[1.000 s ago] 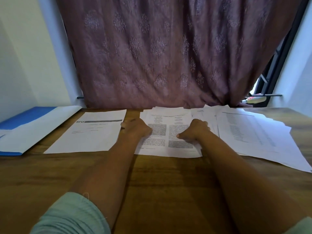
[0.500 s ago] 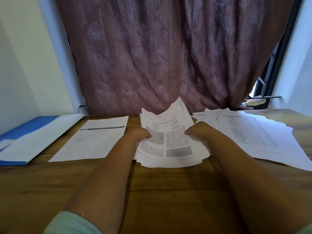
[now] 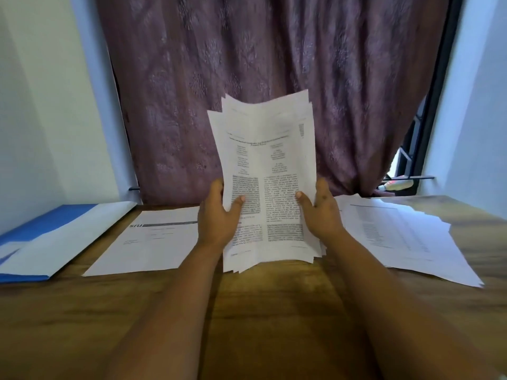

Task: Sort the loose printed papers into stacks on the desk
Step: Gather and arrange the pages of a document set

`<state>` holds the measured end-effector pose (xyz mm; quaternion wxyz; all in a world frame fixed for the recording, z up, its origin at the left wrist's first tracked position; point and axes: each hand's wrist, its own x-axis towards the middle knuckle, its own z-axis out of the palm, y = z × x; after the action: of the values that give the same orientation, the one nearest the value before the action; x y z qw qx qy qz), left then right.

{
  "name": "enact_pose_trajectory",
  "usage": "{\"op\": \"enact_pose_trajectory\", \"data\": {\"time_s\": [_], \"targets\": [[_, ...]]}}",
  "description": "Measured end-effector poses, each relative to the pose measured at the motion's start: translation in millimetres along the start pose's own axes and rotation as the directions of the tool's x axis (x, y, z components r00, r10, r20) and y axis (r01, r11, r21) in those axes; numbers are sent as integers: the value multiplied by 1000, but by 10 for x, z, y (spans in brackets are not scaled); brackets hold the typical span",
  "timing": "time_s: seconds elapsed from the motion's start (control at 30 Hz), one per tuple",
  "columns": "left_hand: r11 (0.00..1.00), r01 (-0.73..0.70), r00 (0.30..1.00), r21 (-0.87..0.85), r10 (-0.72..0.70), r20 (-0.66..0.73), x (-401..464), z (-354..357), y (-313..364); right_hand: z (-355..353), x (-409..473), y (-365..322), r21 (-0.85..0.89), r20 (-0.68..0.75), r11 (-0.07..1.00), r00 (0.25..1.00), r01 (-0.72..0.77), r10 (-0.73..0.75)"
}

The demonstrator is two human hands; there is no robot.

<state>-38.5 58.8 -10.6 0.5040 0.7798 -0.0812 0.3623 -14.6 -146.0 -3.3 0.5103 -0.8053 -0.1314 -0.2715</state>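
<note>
A bundle of two-column printed papers [image 3: 267,171] stands upright in front of me, its lower edge near the wooden desk [image 3: 247,311]. My left hand [image 3: 218,215] grips its left side and my right hand [image 3: 319,212] its right side, thumbs on the front page. The sheets' edges are uneven. A single white sheet with a dark header bar [image 3: 151,242] lies flat to the left. A loose spread of printed pages [image 3: 397,237] lies to the right.
A blue and white folder [image 3: 49,239] lies at the desk's far left. A mauve patterned curtain [image 3: 260,64] hangs behind the desk, with a window gap [image 3: 406,165] at the right. Walls flank both sides.
Both hands gathered the middle pile off the desk and raised it from flat to upright. The sheet on the left and the spread on the right stayed put.
</note>
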Motion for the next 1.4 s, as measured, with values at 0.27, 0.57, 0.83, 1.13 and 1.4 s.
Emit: {"op": "enact_pose_trajectory", "data": {"time_s": [0.27,0.57,0.83,1.13,1.4], "targets": [[982,-96,984,-162,69,-162,-317,-96,633,-373,-431,-311,180,-161,978,984,101,-72],[998,-60,998,-15,60,-6,-633,-110,729,-502,-713,-294,63,37,997,998,53,-55],[905,349,933,-244,-311,183,-851,-611,715,-890,-707,-433,199,301,956,942,-214,148],[819,513,725,256,-573,381,-1348,-642,505,-641,-1007,-74,-466,478,839,717,-282,507],[800,564,825,-207,-534,184,-1168,-653,599,-643,-909,-226,109,552,803,708,-586,441]]}}
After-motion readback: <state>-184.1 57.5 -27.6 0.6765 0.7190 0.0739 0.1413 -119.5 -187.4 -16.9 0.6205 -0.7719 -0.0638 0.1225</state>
